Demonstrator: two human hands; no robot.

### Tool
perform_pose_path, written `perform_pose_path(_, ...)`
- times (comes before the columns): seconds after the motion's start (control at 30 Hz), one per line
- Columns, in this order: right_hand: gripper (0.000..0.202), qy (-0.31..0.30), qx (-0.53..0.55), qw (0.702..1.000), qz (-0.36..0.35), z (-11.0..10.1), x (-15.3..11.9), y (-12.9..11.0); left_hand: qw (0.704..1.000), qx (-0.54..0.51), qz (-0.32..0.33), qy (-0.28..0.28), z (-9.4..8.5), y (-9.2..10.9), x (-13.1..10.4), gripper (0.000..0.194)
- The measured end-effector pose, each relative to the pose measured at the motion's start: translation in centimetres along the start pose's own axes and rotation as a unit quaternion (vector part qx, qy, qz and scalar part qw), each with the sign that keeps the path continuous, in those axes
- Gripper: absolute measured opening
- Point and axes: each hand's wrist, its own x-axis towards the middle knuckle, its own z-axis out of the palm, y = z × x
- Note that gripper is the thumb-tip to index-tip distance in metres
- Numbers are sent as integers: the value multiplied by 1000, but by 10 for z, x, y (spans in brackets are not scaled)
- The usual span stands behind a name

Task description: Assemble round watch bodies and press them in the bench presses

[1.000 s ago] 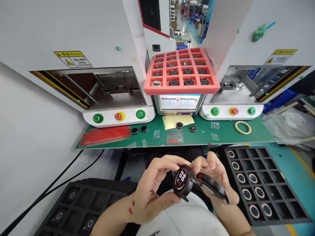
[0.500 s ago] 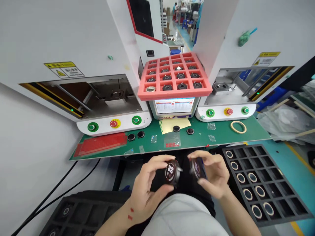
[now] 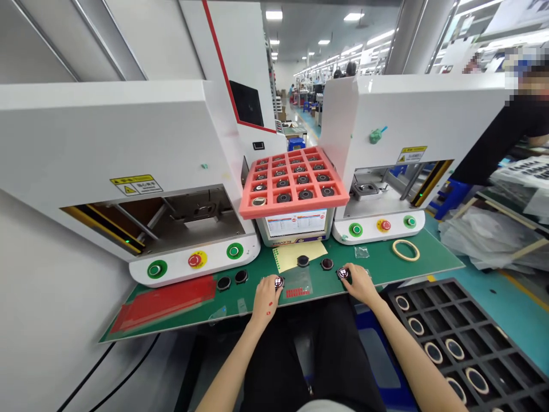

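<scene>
Head view: both hands now down at green bench (image 3: pixel 407 273), left fingers gripping left watch (image 3: pixel 279 282), right fingers gripping right watch (image 3: pixel 342 273).

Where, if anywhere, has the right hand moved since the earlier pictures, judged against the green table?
Yes, forward: the right hand was short of the green table and is now over it, fingers on a watch.

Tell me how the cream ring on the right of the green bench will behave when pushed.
The cream ring lies flat on the green bench, so it would probably slide rather than roll. Its evenly round outline suggests it is fairly stiff. With a narrow band and open middle, it is likely light for its size.
</scene>
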Motion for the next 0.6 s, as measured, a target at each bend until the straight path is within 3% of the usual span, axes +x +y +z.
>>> perform_pose_path(0.1,26,-31,0,999,33,-2,6,2,1000,0,-9,-19,-1,0,4,25)
perform_pose_path(0.2,34,-57,1,997,46,-3,25,-4,999,-5,-18,-31,1,10,23,37)
perform_pose_path(0.43,36,-135,-24,991,9,7,64,-30,994,-33,49,-87,40,46,85,33)
perform_pose_path(0.6,35,-143,-46,988,15,6,65,-33,994,-49,72,-60,55,46,95,25)
